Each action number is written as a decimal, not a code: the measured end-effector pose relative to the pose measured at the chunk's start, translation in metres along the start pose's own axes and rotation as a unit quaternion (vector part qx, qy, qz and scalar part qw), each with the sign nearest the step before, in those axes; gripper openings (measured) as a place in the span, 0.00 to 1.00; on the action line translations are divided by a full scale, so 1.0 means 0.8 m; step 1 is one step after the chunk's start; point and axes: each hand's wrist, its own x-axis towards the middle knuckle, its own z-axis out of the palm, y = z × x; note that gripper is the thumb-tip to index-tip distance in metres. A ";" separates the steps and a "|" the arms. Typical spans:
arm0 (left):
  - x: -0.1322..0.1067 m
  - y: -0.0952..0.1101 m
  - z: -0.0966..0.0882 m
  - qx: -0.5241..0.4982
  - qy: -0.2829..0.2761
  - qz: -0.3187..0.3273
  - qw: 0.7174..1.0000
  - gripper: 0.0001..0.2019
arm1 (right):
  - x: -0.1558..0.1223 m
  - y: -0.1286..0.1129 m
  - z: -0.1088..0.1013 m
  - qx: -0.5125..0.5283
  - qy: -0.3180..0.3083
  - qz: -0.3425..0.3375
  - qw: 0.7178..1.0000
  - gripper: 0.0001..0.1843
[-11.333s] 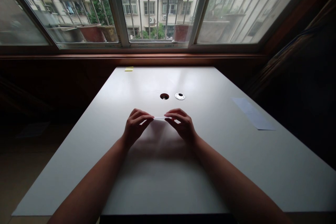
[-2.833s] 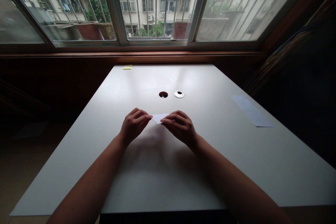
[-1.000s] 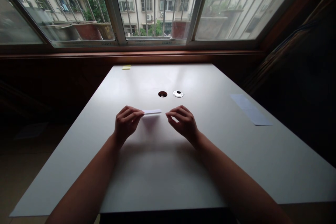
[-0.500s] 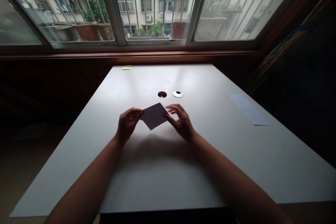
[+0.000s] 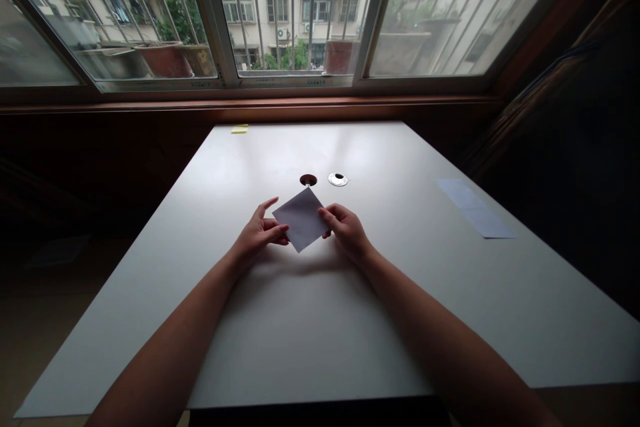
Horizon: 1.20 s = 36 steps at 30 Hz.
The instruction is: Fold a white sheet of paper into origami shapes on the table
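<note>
Paper (image 5: pixel 303 219) raised flat-on (left hand (image 5: pixel 260 235), right hand (image 5: pixel 349 232) pinching).

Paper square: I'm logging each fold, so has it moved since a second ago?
Yes. The paper square has tipped from edge-on to facing the camera, its top corner now just below the cable hole, between left hand and right hand.

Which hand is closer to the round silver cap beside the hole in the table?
Right. The right hand lies just nearer the person than the round silver cap; the left hand is farther, off to its left.
</note>
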 end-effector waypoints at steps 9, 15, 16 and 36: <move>0.003 0.000 0.000 0.004 0.044 0.027 0.999 0.43 | 0.002 0.003 -0.001 -0.010 -0.019 0.016 1.000 0.21; 0.005 -0.005 -0.004 0.019 0.121 0.071 0.990 0.32 | 0.004 0.009 -0.001 -0.008 -0.041 0.003 0.999 0.18; 0.006 -0.006 -0.005 0.021 0.143 0.081 0.986 0.31 | 0.004 0.009 -0.001 -0.010 -0.047 0.006 0.999 0.18; 0.013 -0.012 -0.015 0.025 0.296 0.135 0.945 0.28 | -0.017 -0.008 0.008 -0.071 -0.176 -0.028 0.981 0.23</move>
